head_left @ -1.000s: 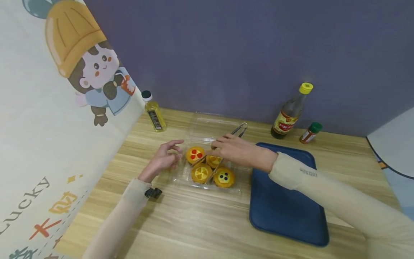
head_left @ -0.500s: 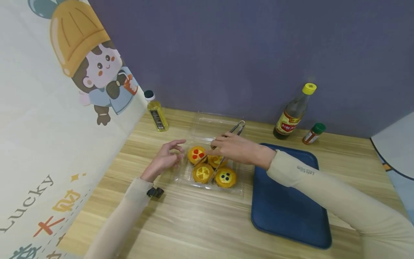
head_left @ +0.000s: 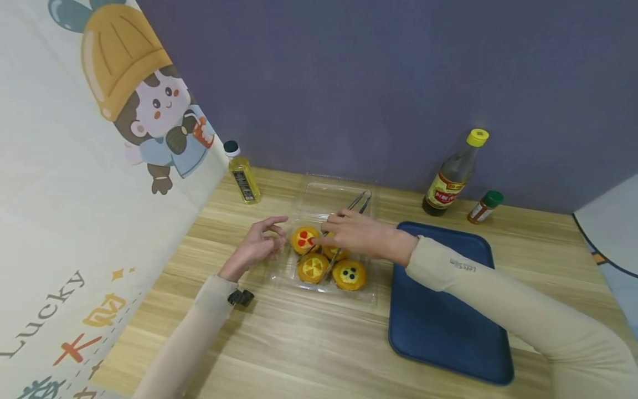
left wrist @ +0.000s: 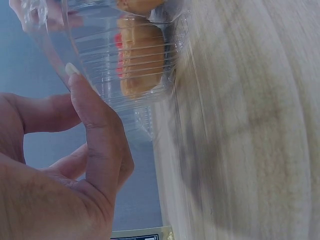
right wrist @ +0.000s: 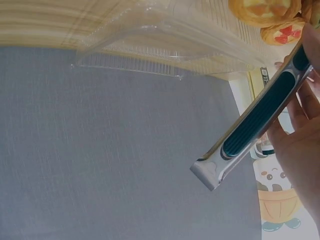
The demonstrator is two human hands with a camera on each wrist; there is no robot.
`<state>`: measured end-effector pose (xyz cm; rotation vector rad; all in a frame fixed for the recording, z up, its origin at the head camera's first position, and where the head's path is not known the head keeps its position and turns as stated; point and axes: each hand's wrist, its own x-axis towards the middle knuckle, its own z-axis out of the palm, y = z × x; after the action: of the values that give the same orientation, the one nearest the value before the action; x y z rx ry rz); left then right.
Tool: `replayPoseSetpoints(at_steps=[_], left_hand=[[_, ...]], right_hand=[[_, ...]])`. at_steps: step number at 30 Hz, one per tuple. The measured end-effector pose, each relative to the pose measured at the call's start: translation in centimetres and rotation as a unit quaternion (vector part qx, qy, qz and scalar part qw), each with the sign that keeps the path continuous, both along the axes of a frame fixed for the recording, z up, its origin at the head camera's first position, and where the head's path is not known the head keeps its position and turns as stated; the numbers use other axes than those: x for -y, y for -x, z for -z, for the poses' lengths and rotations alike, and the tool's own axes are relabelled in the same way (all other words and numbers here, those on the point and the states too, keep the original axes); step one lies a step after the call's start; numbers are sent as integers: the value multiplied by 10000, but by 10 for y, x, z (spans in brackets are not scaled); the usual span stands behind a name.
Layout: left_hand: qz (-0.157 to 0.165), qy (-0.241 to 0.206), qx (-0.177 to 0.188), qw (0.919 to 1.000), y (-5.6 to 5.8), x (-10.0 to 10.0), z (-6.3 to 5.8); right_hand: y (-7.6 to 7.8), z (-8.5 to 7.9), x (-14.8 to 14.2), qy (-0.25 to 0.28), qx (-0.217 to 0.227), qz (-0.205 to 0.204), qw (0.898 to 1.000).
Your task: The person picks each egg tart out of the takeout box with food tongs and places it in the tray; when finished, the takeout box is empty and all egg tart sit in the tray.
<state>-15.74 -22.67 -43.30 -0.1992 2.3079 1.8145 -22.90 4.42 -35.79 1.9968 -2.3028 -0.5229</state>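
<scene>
A clear plastic clamshell box (head_left: pixel 370 291) lies with its lid (head_left: pixel 326 191) folded back, holding several tarts. One tart (head_left: pixel 305 239) has red pieces on top, another tart (head_left: pixel 349 274) dark blue dots, and a front-left tart (head_left: pixel 312 268) yellow wedges. My right hand (head_left: pixel 351 233) grips metal tongs (right wrist: pixel 260 115) with teal grips; their arms slant down on either side of the front-left tart. The hand partly hides a rear tart (head_left: pixel 333 250). My left hand (head_left: pixel 256 246) is at the box's left side, fingers loosely bent, one fingertip (left wrist: pixel 72 70) at the plastic rim.
A blue tray (head_left: pixel 448 327) lies right of the box, under my right forearm. An oil bottle (head_left: pixel 242 180) stands back left. At the back right are a yellow-capped sauce bottle (head_left: pixel 443 188) and a green-lidded jar (head_left: pixel 484 208). A dark wall (head_left: pixel 349 83) rises behind.
The handle end of the tongs has swung left with my right hand, while the tips remain around the front-left tart. My left hand keeps its place by the box; the view shifts slightly.
</scene>
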Motion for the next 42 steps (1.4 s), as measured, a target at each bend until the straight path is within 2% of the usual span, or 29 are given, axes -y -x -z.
replayPoseSetpoints(at_steps=[7, 20, 26, 30, 35, 42], left_hand=[[-1, -16, 3, 10000, 1, -2, 0], [79, 25, 134, 9999, 5, -4, 2], [85, -66, 212, 9997, 5, -4, 4], [69, -80, 187, 9998, 5, -4, 3], [-3, -78, 178, 9998, 2, -1, 2], [3, 30, 137, 9999, -1, 1, -1]], right_hand=[[-2, 4, -4, 89, -284, -106, 9995], [-7, 8, -14, 307, -390, -1, 9988], [-12, 6, -25, 711, -572, 103, 9958], [-18, 5, -37, 1019, -557, 288, 9928], [-28, 4, -55, 1263, -434, 730, 9883], [-33, -3, -92, 1783, -362, 1286, 9749]])
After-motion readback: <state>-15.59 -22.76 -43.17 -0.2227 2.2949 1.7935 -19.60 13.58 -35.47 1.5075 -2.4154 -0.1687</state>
